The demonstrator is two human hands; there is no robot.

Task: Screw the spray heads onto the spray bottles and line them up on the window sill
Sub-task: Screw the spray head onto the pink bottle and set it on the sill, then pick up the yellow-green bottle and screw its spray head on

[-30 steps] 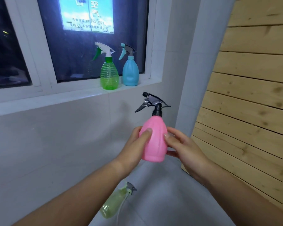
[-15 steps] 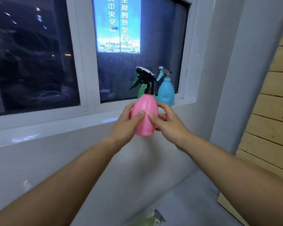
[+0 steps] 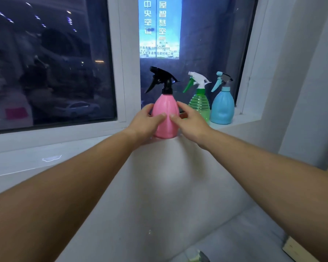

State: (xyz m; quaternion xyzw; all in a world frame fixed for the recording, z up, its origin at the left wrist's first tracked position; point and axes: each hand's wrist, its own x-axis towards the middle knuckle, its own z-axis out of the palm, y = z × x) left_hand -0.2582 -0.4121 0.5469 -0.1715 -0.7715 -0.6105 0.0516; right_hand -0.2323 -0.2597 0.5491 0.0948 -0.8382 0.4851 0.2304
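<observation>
Both hands, left hand (image 3: 144, 123) and right hand (image 3: 189, 122), fingers clamped on pink bottle (image 3: 165, 116), mid-frame; seat base flat on sill (image 3: 64, 157), beside green bottle (image 3: 200, 104).

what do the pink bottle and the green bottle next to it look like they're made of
Pink bottle: likely opaque plastic, smooth with a soft sheen, moulded vertical ribs. Green bottle: likely clear tinted plastic, see-through, with horizontal ridges.
</observation>
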